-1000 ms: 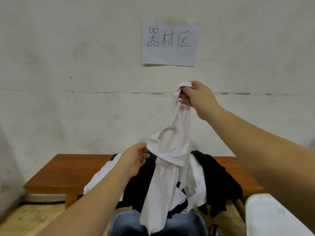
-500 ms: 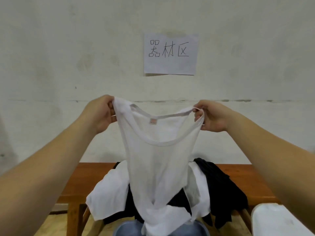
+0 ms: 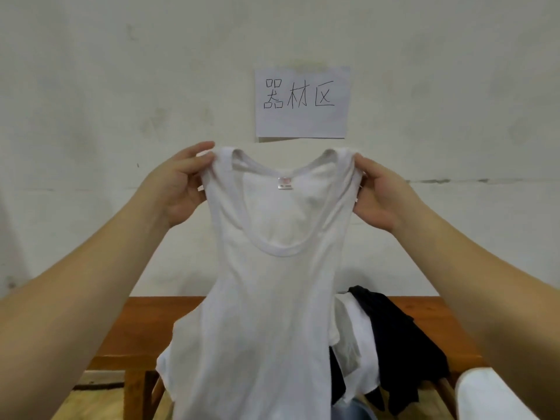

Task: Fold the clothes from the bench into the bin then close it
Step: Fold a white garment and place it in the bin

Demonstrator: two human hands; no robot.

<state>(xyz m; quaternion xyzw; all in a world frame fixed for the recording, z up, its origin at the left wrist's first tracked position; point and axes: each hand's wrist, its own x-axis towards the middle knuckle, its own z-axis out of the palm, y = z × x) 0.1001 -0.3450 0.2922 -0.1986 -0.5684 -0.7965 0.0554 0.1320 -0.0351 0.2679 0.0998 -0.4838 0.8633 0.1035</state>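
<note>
step in hand, by judgement: presenting one garment for folding. the white tank top (image 3: 266, 283) hangs in the air between the viewer and the wall, above the near edge of the wooden bench (image 3: 145, 322). the left hand (image 3: 178, 183) pinches the left shoulder strap between thumb and fingers; the right hand (image 3: 378, 195) pinches the right strap the same way. both hands are level and well apart, so the neckline is spread open.

orientation: straps point up, hem points down and runs out of view at the bottom edge. the long axis is vertical. the neck label faces the viewer.

the remaining clothes (image 3: 391, 338), black and white, lie heaped on the bench, right of the hanging top. a pale blue rim, probably the bin (image 3: 354, 412), shows at the near bottom edge.

next move, by judgement: bring the straps together to halve the top lengthwise, then fold it down and lower it into the bin.
</note>
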